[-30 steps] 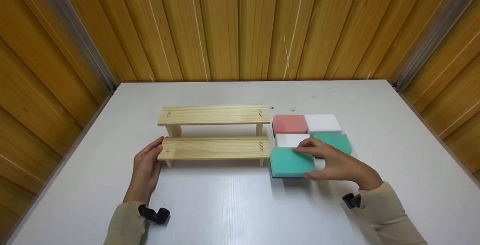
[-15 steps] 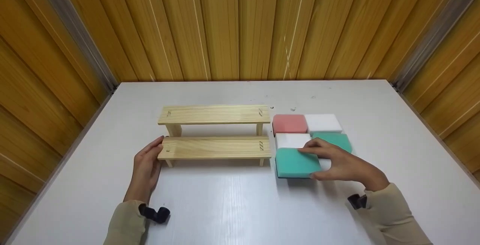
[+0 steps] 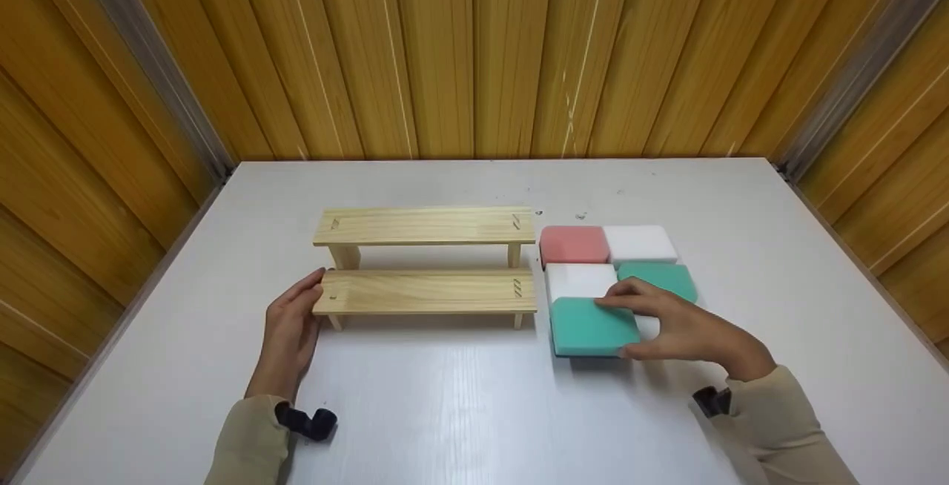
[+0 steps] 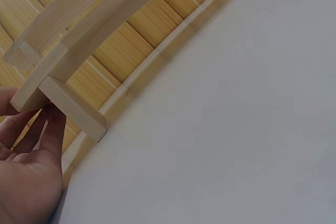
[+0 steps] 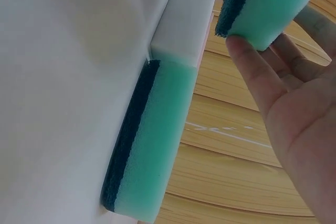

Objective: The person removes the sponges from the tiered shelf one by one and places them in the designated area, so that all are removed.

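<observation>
My right hand (image 3: 678, 325) pinches a green sponge (image 3: 593, 328) between thumb and fingers at its right side. A dark scouring layer (image 5: 237, 1) lines its underside, and the right wrist view shows it raised off the table. My left hand (image 3: 291, 322) holds the left end of a two-tier wooden stand (image 3: 426, 292), with fingers (image 4: 52, 132) under the lower board. Behind the held sponge lie a white sponge (image 3: 578, 279), a pink sponge (image 3: 574, 244), another white sponge (image 3: 641, 242) and a second green sponge (image 3: 667, 277). Something white (image 3: 646, 325) shows partly behind my right hand.
The stand and the sponges are on a white table (image 3: 445, 411). Wood-patterned panels (image 3: 474, 55) rise behind and at both sides. The sponge group sits close to the stand's right end.
My right hand has carried the green sponge a little to the right, away from the stand's right end, and slightly nearer to me. My left hand and the stand stay put.
</observation>
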A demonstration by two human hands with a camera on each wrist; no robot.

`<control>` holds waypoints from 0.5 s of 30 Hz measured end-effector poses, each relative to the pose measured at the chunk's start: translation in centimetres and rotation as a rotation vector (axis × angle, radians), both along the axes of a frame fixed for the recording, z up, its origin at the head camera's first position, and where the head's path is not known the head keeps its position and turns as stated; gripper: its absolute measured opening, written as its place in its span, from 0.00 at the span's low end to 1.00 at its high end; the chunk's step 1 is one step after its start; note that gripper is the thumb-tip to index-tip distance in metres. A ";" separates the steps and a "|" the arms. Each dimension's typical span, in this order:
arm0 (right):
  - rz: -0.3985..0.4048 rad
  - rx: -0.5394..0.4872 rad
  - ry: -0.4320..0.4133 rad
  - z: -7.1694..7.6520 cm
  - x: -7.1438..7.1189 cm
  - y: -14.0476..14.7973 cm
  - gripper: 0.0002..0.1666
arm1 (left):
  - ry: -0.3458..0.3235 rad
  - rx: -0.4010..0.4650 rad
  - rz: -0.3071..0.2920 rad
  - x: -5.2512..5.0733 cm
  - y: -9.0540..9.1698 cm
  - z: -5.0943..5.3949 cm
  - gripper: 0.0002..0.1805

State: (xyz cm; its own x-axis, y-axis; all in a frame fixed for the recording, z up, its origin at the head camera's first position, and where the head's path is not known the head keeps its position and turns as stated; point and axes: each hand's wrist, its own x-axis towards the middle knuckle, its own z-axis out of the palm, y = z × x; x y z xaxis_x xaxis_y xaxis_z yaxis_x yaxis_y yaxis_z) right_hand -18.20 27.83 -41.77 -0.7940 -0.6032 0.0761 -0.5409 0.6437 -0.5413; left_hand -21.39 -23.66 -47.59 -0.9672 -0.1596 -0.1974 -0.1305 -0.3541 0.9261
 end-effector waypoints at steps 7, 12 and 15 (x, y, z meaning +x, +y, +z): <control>0.017 -0.019 -0.007 -0.2 0.1 0.2 0.35 | -0.007 0.005 0.012 -0.1 0.1 0.0 0.24; 0.002 0.003 -0.036 -0.3 0.1 0.1 0.36 | -0.010 0.012 0.005 -0.1 0.0 0.1 0.25; -0.003 0.018 -0.046 -0.2 0.2 0.0 0.36 | -0.013 0.018 0.005 -0.1 0.0 0.2 0.25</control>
State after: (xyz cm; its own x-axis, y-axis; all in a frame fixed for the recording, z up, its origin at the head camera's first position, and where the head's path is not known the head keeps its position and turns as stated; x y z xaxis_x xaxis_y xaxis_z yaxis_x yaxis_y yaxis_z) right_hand -18.03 27.80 -41.99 -0.7980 -0.6020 0.0284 -0.5138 0.6549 -0.5541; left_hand -21.46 -23.62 -47.42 -0.9637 -0.1612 -0.2127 -0.1404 -0.3717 0.9177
